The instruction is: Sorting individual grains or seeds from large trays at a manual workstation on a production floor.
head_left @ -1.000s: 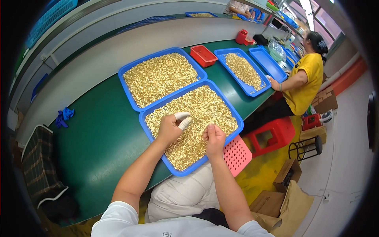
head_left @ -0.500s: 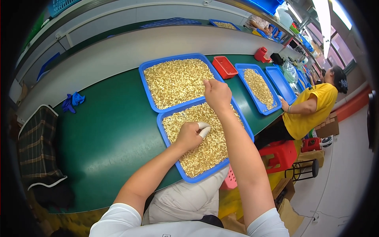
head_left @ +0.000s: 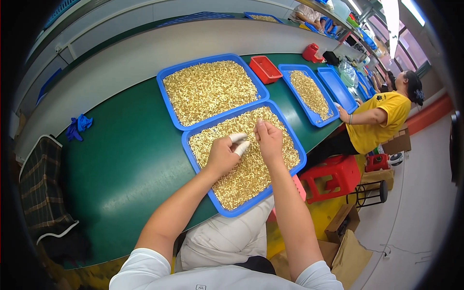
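At frame centre, over the near tray [head_left: 220, 205], left hand [head_left: 223, 153] and right hand [head_left: 268, 139] pinch together; contents too small to tell; best to lift few brass pieces [head_left: 251, 169], sorting slowly.

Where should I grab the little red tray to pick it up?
Hold the red tray by its two long rims, coming down from above. It sits flat and open-topped on the green table, with blue trays close beside it, so the raised rims are probably the easiest part to grasp.
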`<state>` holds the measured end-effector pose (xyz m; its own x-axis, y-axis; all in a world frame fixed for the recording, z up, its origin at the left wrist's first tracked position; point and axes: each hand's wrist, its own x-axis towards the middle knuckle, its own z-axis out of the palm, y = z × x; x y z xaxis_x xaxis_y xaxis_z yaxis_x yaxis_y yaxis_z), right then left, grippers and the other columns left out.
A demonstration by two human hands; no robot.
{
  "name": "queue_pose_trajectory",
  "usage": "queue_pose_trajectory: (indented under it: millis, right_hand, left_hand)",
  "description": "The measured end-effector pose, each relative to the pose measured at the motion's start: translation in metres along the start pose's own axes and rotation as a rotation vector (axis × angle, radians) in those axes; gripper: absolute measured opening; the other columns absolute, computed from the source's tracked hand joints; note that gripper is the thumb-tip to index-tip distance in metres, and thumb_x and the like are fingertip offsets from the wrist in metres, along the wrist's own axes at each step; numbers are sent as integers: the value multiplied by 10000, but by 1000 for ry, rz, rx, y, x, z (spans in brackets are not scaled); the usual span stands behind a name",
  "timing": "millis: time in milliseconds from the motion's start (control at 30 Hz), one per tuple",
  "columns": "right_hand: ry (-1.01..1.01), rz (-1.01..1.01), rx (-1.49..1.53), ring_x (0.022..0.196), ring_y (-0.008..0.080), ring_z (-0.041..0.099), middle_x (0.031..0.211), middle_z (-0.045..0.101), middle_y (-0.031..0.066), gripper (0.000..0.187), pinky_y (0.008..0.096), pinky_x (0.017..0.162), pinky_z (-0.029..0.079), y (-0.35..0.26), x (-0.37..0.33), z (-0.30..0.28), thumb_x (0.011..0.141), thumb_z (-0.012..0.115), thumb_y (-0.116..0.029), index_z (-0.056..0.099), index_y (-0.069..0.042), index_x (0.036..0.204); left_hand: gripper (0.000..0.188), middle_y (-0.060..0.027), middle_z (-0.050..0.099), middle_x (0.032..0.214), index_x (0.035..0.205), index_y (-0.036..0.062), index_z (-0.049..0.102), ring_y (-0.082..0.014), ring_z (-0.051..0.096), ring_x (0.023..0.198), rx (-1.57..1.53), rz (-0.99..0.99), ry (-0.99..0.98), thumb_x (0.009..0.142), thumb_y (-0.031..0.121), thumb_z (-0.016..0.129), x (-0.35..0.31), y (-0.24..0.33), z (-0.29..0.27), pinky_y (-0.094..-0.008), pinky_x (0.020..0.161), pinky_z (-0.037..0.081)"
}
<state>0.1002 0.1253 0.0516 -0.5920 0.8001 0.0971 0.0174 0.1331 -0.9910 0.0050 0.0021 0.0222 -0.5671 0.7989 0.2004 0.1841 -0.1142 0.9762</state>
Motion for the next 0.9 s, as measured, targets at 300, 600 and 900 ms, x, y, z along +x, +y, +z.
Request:
queue_pose_trajectory:
  millis: [300, 600, 900]
  right_hand:
    - [-20, -10, -5, 528, 32, 390, 591, 490, -51, 332, 230, 473, 291, 11, -54, -3, 1017, 560, -228, 614, -43, 746]
    - [25, 44, 106, 530, 27, 406, 595, 503, -42, 337, 228, 472, 305, 18, -80, -6, 1023, 557, -225, 614, -40, 746]
    - [162, 27, 163, 544, 29, 365, 615, 471, -39, 345, 209, 483, 263, 27, -108, -17, 1035, 520, -233, 557, -59, 739]
  left_hand:
    - [106, -44, 710, 918, 980, 0, 710, -102, 660, 841, -417, -88, -144, 885, 46, 721, 4, -8, -8, -247, 739, 523]
    - [81, -44, 701, 898, 940, 13, 724, -125, 649, 824, -176, 62, -391, 860, 13, 717, 3, -3, -9, -268, 758, 509]
    - [217, -66, 710, 978, 1060, 4, 713, -134, 645, 873, 86, -46, 120, 869, 105, 736, 41, 21, -60, -284, 777, 520]
